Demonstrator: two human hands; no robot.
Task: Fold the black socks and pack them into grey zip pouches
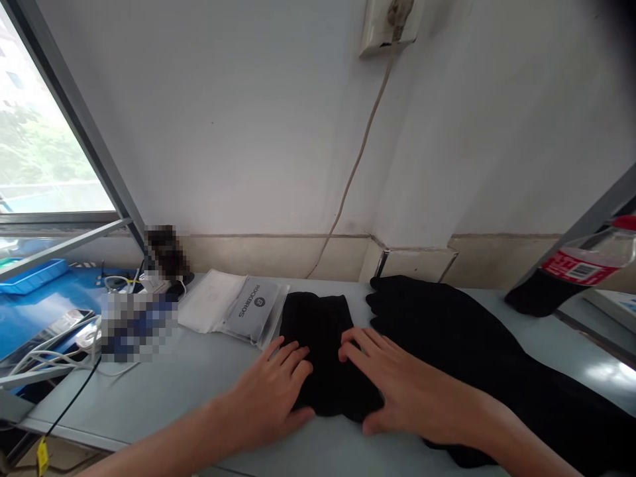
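Observation:
A folded piece of black cloth (pixel 325 338) lies flat on the grey table (pixel 193 391). My left hand (pixel 278 384) rests on its left edge, fingers spread and stretched out. On the right edge of the same cloth lies my right hand (pixel 382 371), its fingers slightly bent and apart, the thumb near the front corner. Neither hand grips the cloth. A larger black cloth (pixel 447 324) spreads out to the right, partly under my right forearm. Just behind my left hand is a clear plastic packet with a grey ROCKBROS insert (pixel 253 308).
A white packet (pixel 211 298) adjoins the grey one. At the right, a cola bottle (pixel 579 271) leans at a tilt. White cables (pixel 44 358) and a blue tray (pixel 32 275) are at the left. A cord (pixel 365 136) hangs from a wall socket (pixel 390 26).

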